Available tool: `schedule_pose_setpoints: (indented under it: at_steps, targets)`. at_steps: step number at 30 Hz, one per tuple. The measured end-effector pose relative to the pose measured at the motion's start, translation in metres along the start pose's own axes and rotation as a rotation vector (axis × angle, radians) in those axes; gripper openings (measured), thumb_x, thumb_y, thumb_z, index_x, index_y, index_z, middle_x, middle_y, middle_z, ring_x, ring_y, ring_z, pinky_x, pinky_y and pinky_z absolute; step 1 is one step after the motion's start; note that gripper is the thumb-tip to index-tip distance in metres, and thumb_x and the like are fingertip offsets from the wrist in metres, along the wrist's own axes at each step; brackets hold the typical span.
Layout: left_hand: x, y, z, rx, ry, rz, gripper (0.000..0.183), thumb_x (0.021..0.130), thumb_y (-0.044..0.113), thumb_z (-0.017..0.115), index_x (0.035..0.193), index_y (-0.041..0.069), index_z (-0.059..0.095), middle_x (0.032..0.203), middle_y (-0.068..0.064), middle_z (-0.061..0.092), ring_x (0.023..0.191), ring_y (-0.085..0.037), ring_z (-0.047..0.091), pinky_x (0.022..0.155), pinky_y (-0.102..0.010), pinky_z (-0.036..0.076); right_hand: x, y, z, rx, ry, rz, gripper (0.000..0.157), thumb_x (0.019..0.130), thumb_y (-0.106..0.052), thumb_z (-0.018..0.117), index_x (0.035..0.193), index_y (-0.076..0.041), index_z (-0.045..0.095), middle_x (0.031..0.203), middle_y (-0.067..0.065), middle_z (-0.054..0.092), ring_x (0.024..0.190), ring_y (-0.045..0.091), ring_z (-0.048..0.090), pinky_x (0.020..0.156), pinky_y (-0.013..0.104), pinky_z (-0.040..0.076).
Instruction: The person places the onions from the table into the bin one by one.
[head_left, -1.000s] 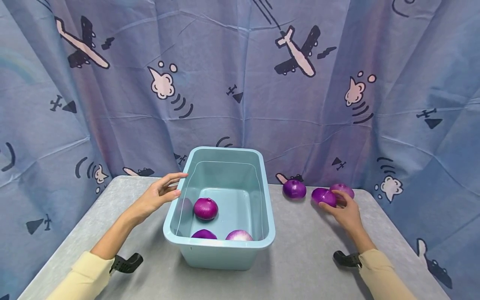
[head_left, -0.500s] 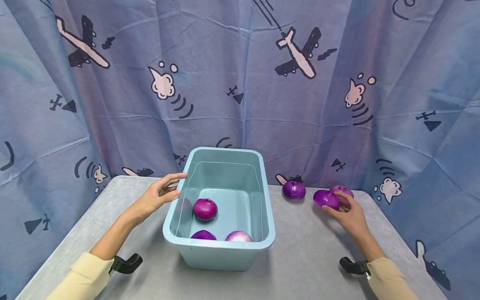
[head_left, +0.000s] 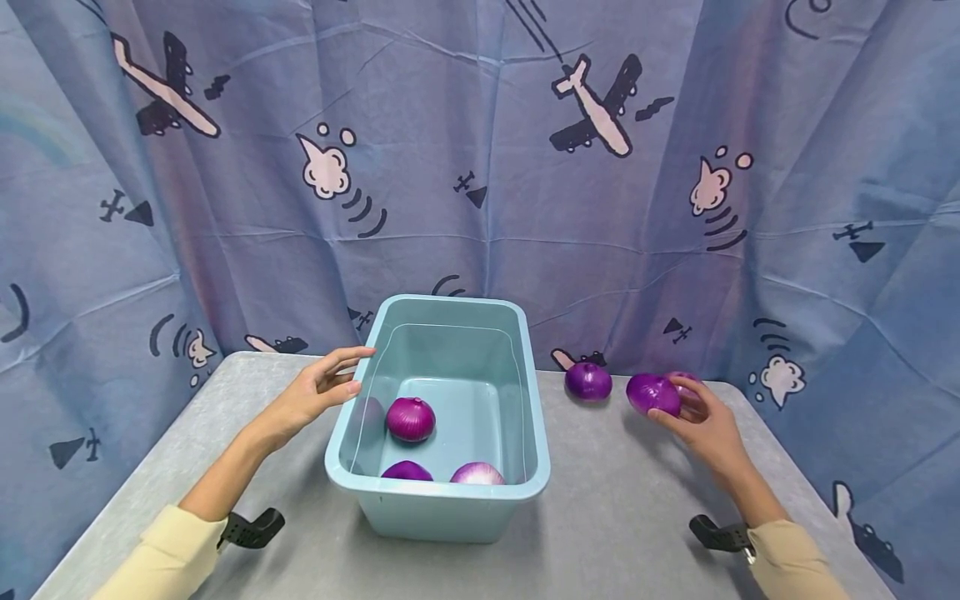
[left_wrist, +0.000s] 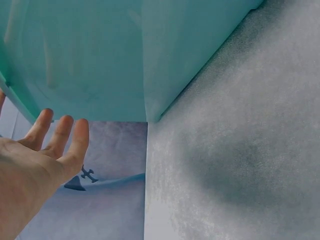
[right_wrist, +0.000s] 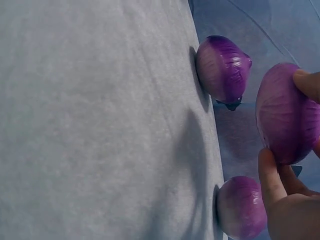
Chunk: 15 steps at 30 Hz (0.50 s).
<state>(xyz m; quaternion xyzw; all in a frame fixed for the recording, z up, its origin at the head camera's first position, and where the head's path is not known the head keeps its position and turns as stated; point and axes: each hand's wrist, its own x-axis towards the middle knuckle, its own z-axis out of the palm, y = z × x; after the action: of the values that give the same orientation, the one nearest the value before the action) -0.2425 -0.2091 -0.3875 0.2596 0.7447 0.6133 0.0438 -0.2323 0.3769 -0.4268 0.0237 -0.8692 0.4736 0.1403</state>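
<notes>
My right hand pinches a red onion between thumb and fingers; in the right wrist view this held onion is off the table. A second red onion lies to its left at the table's back edge. Partly hidden behind the right hand, a third onion sits on the table. My left hand rests its fingertips at the left rim of a light blue plastic tub, fingers loosely extended. Inside the tub are an onion and two more, partly hidden by the front wall.
The grey table ends at a blue curtain printed with planes, which hangs along the back and both sides. A black wrist strap sits on the left forearm, and another strap on the right.
The right hand has drawn slightly to the right and toward me, lifting its onion a little off the table. The left hand and the tub have stayed put.
</notes>
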Motion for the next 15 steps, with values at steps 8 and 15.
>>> schedule_pose_setpoints:
  at_steps: [8, 15]
  targets:
    - [0.000, 0.001, 0.000, 0.014, -0.002, -0.009, 0.052, 0.102, 0.014, 0.062, 0.152, 0.011, 0.046, 0.153, -0.015, 0.044, 0.140, -0.034, 0.039, 0.103, -0.029, 0.043, -0.001, -0.005, -0.008, 0.026, -0.039, -0.008, 0.070, 0.093, -0.023, 0.079, 0.149, -0.002, 0.043, 0.140, 0.030, 0.049, 0.106, 0.002, 0.052, 0.081, 0.009, 0.045]
    - [0.000, 0.001, -0.001, 0.013, -0.002, -0.007, 0.052, 0.102, 0.013, 0.062, 0.152, 0.011, 0.046, 0.153, -0.015, 0.044, 0.139, -0.035, 0.041, 0.102, -0.029, 0.043, 0.002, -0.013, -0.009, 0.064, -0.072, -0.019, 0.070, 0.094, -0.021, 0.078, 0.151, -0.003, 0.041, 0.142, 0.028, 0.046, 0.111, 0.005, 0.052, 0.084, 0.010, 0.046]
